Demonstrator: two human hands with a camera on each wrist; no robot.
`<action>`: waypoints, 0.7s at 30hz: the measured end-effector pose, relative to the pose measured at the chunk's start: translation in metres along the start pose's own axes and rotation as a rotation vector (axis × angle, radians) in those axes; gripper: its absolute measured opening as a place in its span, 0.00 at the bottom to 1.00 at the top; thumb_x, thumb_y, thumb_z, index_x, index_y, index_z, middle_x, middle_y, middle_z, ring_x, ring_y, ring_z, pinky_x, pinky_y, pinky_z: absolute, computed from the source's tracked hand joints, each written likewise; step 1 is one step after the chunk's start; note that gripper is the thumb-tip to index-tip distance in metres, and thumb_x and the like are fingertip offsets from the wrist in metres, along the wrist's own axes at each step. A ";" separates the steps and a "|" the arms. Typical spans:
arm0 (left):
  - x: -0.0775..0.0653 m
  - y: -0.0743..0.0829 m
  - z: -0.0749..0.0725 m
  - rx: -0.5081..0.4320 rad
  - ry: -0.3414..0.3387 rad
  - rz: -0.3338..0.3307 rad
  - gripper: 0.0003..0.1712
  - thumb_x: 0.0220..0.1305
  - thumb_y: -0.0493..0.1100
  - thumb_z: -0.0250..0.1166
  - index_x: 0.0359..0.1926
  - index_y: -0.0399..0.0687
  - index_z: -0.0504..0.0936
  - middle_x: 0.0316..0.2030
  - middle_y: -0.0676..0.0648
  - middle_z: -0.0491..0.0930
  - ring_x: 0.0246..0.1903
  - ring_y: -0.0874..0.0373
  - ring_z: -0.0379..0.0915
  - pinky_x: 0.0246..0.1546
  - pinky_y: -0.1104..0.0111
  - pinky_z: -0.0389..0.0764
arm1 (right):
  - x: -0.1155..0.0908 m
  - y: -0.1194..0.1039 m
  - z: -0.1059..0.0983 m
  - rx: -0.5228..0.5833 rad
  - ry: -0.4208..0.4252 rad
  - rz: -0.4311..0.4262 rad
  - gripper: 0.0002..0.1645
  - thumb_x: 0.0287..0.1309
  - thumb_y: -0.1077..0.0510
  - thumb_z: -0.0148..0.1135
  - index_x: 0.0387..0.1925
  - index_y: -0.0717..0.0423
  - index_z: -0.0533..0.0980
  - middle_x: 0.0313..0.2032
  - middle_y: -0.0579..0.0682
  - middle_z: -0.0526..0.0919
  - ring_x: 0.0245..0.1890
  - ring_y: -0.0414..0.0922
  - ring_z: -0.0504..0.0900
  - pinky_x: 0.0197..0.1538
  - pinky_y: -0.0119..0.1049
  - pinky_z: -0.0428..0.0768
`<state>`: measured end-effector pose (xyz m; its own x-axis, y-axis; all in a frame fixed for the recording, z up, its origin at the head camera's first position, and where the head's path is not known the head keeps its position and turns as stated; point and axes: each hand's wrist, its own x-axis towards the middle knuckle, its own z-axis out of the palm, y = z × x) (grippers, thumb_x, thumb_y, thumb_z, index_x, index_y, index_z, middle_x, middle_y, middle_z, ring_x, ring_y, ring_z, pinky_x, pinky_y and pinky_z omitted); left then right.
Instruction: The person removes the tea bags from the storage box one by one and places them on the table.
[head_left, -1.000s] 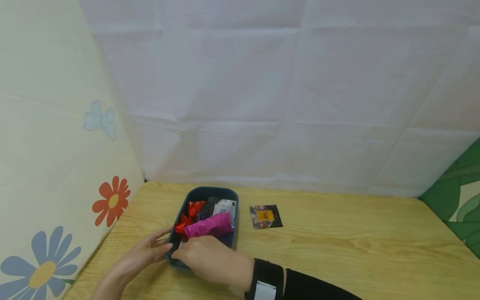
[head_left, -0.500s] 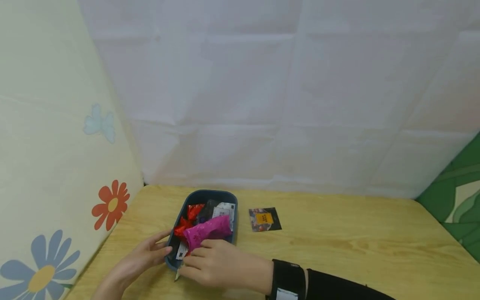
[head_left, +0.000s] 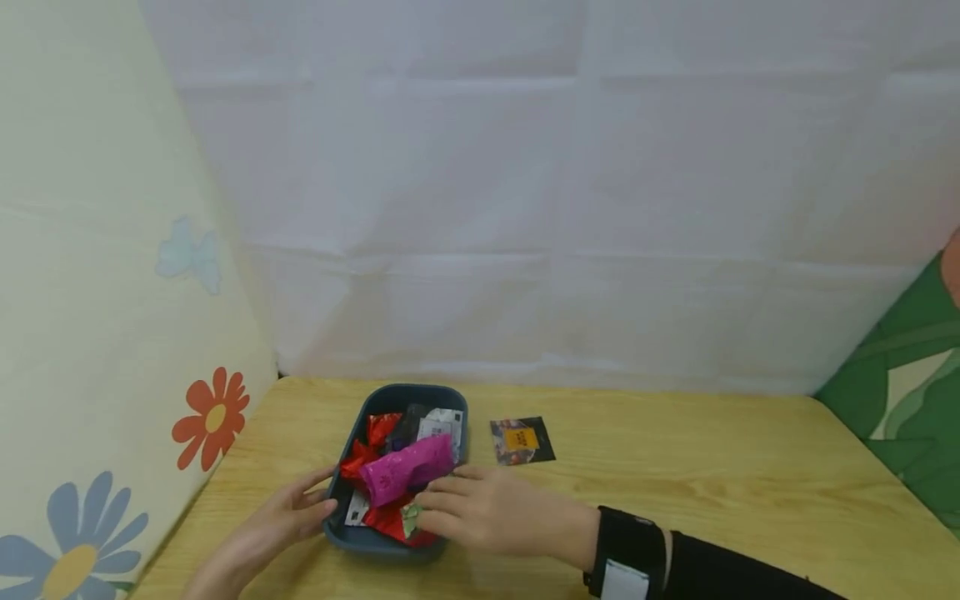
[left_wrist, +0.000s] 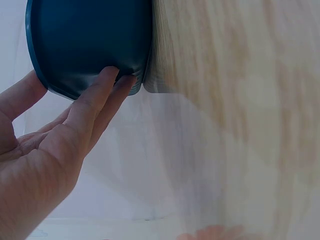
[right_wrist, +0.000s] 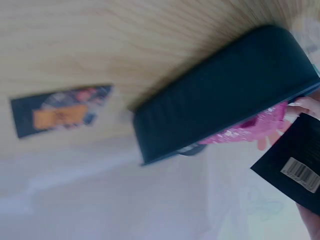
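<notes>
A dark blue bin (head_left: 352, 542) full of small packets stands on the table. My left hand (head_left: 281, 521) rests against its left side, thumb and straight fingers (left_wrist: 95, 95) touching the outer wall. My right hand (head_left: 498, 510) is over the bin's near right corner, pinching a small dark packet (right_wrist: 295, 167) with a white barcode label. A bit of green (head_left: 410, 518) shows at its fingertips in the head view. Inside the bin lie a magenta packet (head_left: 408, 468), red packets (head_left: 360, 458) and a white-labelled sachet (head_left: 442, 423).
A flat black card-like packet with an orange label (head_left: 522, 439) lies on the wooden table (head_left: 675, 467) right of the bin. A white sheet (head_left: 480, 208) hangs behind the table, and a flower-printed panel (head_left: 90, 333) stands at the left.
My right hand has risen from the bin's near end with the packet and moved right, uncovering red packets there. The left hand stays against the bin.
</notes>
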<state>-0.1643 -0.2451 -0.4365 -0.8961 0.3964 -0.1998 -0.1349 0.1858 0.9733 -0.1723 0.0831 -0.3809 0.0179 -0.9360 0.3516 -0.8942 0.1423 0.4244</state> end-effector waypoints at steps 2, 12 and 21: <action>-0.001 -0.001 -0.001 -0.001 0.001 0.004 0.41 0.74 0.40 0.57 0.72 0.21 0.45 0.65 0.19 0.59 0.59 0.40 0.72 0.55 0.54 0.78 | -0.007 0.003 0.000 0.002 0.059 0.015 0.13 0.69 0.60 0.58 0.52 0.51 0.79 0.52 0.45 0.85 0.51 0.37 0.83 0.56 0.30 0.78; 0.000 0.000 0.000 -0.009 -0.005 -0.015 0.41 0.74 0.41 0.57 0.73 0.21 0.45 0.65 0.20 0.59 0.60 0.40 0.71 0.56 0.54 0.78 | -0.056 0.018 -0.003 -0.030 0.241 0.131 0.24 0.79 0.61 0.36 0.48 0.53 0.82 0.48 0.46 0.86 0.45 0.38 0.85 0.46 0.31 0.83; -0.002 0.002 0.000 0.017 0.026 -0.041 0.41 0.73 0.42 0.58 0.73 0.23 0.47 0.66 0.20 0.59 0.61 0.37 0.69 0.56 0.51 0.77 | -0.109 0.035 -0.003 -0.044 0.146 0.196 0.30 0.80 0.62 0.27 0.47 0.58 0.81 0.43 0.49 0.88 0.39 0.40 0.86 0.40 0.33 0.85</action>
<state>-0.1631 -0.2451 -0.4340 -0.9006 0.3647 -0.2367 -0.1651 0.2168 0.9622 -0.2044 0.1910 -0.4020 -0.0866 -0.8335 0.5457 -0.8669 0.3330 0.3710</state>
